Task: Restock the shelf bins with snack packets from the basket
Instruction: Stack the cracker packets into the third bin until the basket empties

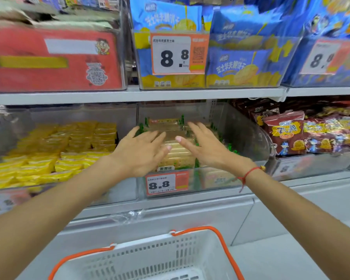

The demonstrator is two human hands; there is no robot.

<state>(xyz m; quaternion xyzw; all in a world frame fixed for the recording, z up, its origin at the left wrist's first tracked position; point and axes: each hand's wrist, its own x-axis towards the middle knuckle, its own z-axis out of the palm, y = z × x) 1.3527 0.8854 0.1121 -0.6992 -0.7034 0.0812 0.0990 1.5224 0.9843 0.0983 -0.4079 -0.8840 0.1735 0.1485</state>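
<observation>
Hovering flat and spread, holding nothing, the left hand (pixel 141 152) and right hand (pixel 205 146) cover the cracker packets (pixel 178 156) in the clear bin (pixel 249 136); pressing toward twelve o'clock risks crushing them, or toppling the stack.

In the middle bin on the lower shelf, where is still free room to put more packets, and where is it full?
Free: the rear of the middle bin, behind the cracker packets, and along its right wall. Crowded: the bin's front and centre, under the left hand and right hand; the yellow packets fill the left bin.
</observation>
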